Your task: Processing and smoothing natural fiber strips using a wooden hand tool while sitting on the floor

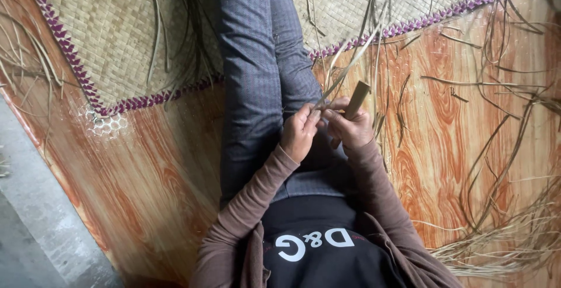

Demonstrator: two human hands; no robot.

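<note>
sitting on the floor (456,148) with legs (257,60) stretched out over a woven mat (111,37), the person works just above the lap, where both hands can meet close to the body. the left hand (299,133) is closed in a pinch on a long dry reed strip (350,63), holding its near end tight so it stays taut. the right hand (350,127), touching the left, is wrapped around a short wooden stick (357,99) that pokes up from the fist, set against the strip right beside the pinch; whether it carries a blade i cannot tell. the strip runs up and away from the hands, over the mat's purple edge (409,26). loose strips (502,148) lie scattered on the floor to the right of the legs, with a thicker bundle (502,244) near the right elbow, within reach.
</note>
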